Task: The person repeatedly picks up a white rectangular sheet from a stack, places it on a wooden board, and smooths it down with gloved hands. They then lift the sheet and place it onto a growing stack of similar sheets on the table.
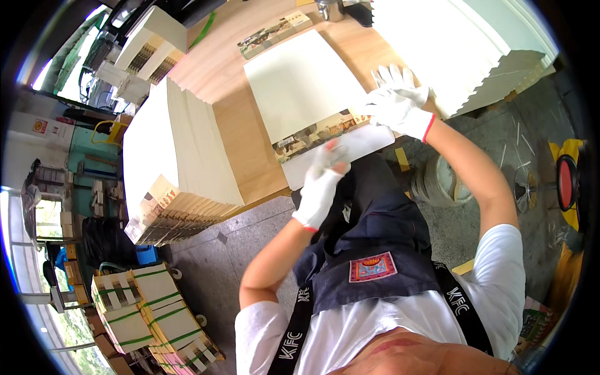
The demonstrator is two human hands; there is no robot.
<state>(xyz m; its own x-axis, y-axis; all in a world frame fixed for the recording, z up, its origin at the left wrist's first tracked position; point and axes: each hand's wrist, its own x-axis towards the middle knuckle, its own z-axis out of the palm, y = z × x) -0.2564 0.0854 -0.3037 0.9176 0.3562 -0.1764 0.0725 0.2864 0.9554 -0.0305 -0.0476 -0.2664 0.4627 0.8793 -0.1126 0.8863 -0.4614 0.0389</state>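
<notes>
A large white sheet [306,81] lies on the wooden table, with a printed picture strip [319,133] along its near edge. A plain white panel [369,142] sticks out from under that strip toward me. My right hand [400,114], in a white glove with a red cuff, lies at the strip's right end, fingers stretched leftward. Just beyond it is another white glove shape [395,80] with spread fingers; whether a hand is inside, I cannot tell. My left hand [320,187], gloved with bare fingertips, hovers by the panel's left part. Motion blurs its fingers.
Tall stacks of sheets stand on the left [169,144] and right [444,50] of the table. Farther back are a smaller stack [150,44], a printed strip block [275,35] and a metal cup [330,9]. Strapped bundles [150,309] sit on a cart at lower left; a bucket [440,181] is by my right.
</notes>
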